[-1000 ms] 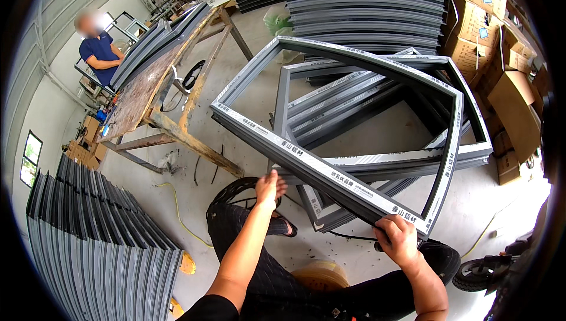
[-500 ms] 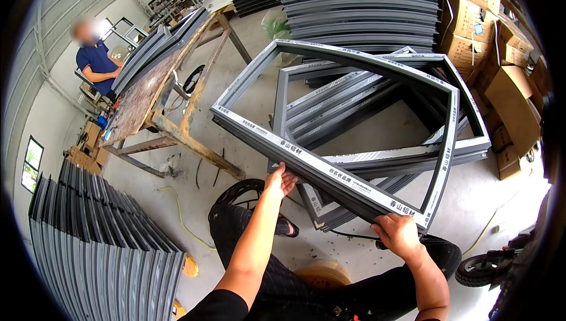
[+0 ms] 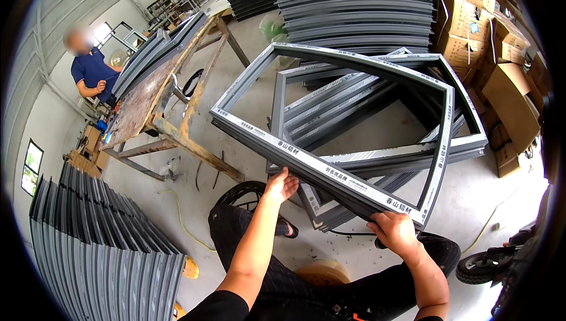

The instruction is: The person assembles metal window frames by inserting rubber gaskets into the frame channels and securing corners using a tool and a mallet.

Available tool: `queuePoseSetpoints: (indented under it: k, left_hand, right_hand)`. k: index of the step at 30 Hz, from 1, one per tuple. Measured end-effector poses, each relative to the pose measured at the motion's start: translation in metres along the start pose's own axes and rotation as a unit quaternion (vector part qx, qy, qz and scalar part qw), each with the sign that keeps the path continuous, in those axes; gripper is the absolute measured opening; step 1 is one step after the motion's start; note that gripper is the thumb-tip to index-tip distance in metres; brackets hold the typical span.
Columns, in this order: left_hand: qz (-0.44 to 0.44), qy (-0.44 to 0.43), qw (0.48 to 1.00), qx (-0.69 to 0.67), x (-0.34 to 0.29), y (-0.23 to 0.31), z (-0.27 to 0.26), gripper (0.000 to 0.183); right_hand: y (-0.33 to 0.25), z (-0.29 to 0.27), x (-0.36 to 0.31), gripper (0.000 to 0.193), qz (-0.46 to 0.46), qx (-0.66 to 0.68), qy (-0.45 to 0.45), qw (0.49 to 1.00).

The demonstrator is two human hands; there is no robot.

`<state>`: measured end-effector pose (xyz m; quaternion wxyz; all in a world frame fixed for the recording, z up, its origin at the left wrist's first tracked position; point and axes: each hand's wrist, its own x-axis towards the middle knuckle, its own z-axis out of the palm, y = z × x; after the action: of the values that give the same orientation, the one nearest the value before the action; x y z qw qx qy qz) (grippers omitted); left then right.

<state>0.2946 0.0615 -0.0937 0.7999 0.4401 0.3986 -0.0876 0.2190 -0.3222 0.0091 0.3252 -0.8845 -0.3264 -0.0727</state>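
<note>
Window frame (image 3: 341,169) in grey metal, white printed strips along its face, and it's sitting over the pile of frames (image 3: 407,160) at a crooked angle, so its left corner pokes out past the pile's left side. 2 bare hands on the job, both at the near side of that pile. Right hand (image 3: 394,232) is the one doing the holding: fingers curled over the near bar of the frame, close to the right corner. Left hand (image 3: 282,186) is off the pile's near left corner, palm up, fingers loosely spread and not wrapped around anything. Its fingertips are right up by the frame's lower edge, but I honestly can't tell if they're touching.

As for the rest of the shop, left of the pile there's a worn workbench (image 3: 138,105) with long grey pieces (image 3: 156,55) on it, and a co-worker (image 3: 91,73) in a dark blue shirt standing on the bench's far side from the pile. Behind the pile there's a tall stack of grey bars (image 3: 356,11), and to its right a bunch of cardboard cartons (image 3: 466,20). Well off to the near left of the pile, more dark grey lengths (image 3: 112,262), with a yellow cord (image 3: 178,215) on the floor between them and the pile. Black tyre (image 3: 473,269) to the pile's near right.
</note>
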Motion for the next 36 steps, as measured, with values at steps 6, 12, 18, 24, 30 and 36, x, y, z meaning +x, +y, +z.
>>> queuePoseSetpoints:
  k: [6,12,18,24,30,36]
  left_hand:
    - [0.031,-0.023,0.999,0.012,-0.014,-0.018,0.014,0.032]
    - [-0.021,-0.092,0.995,-0.005,-0.024,-0.042,0.016,0.030]
    - [0.007,-0.080,0.997,0.018,-0.039,-0.042,0.031,0.028]
    - [0.043,-0.080,0.992,0.086,-0.041,-0.047,0.039,0.028]
    - [0.049,-0.092,0.991,0.088,-0.052,-0.076,0.051,0.028]
    - [0.041,-0.093,0.990,0.099,-0.076,-0.106,0.069,0.027]
  right_hand:
    - [0.000,0.003,-0.003,0.017,-0.012,-0.068,-0.028,0.997]
    - [-0.007,0.017,-0.012,0.025,0.013,-0.192,-0.018,0.981]
    - [-0.004,0.028,-0.019,0.012,0.053,-0.220,-0.067,0.972]
    - [-0.007,0.032,-0.020,0.010,0.089,-0.236,-0.087,0.964]
    - [-0.014,0.027,-0.012,0.009,0.116,-0.245,-0.152,0.950]
    - [-0.015,0.026,-0.009,0.014,0.137,-0.248,-0.202,0.937]
